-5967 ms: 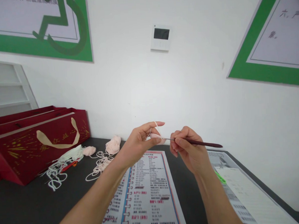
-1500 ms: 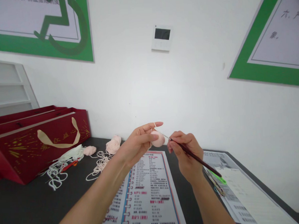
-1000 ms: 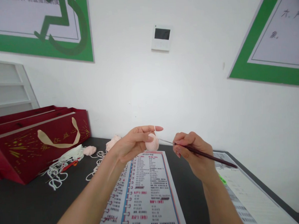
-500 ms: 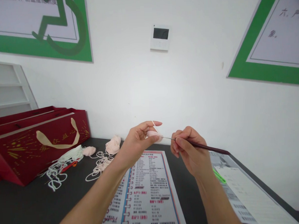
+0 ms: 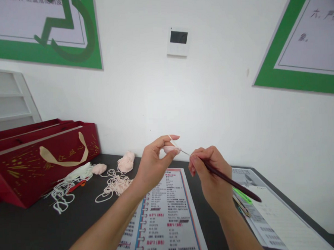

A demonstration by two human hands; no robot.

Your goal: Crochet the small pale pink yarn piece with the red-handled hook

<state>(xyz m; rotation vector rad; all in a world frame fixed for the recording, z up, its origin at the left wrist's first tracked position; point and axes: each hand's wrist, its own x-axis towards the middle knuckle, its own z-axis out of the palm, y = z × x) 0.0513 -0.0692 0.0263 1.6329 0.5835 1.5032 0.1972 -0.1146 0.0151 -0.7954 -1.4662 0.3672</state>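
Observation:
Pinched in my left hand [image 5: 156, 157] is a small pale pink crochet piece [image 5: 171, 150]. A strand of yarn runs from it up over my raised index finger. My right hand [image 5: 210, 167] grips a crochet hook [image 5: 231, 181] with a dark red handle, held like a pen. The thin metal shaft points left, and its tip meets the edge of the crochet piece by my left thumb. Whether a loop sits on the tip is too small to tell.
A printed pattern sheet [image 5: 171, 214] lies under my hands. Left of it are loose pink yarn [image 5: 116, 183], a pink yarn ball [image 5: 126, 161], white yarn [image 5: 62, 188] and red gift bags [image 5: 45, 161]. Papers [image 5: 280, 212] and a green plastic item [image 5: 242, 195] lie right.
The hook's handle end has swung downward, so its shaft now slopes up toward the crochet piece. My right hand has shifted slightly left, and the yarn at my left index finger now slants.

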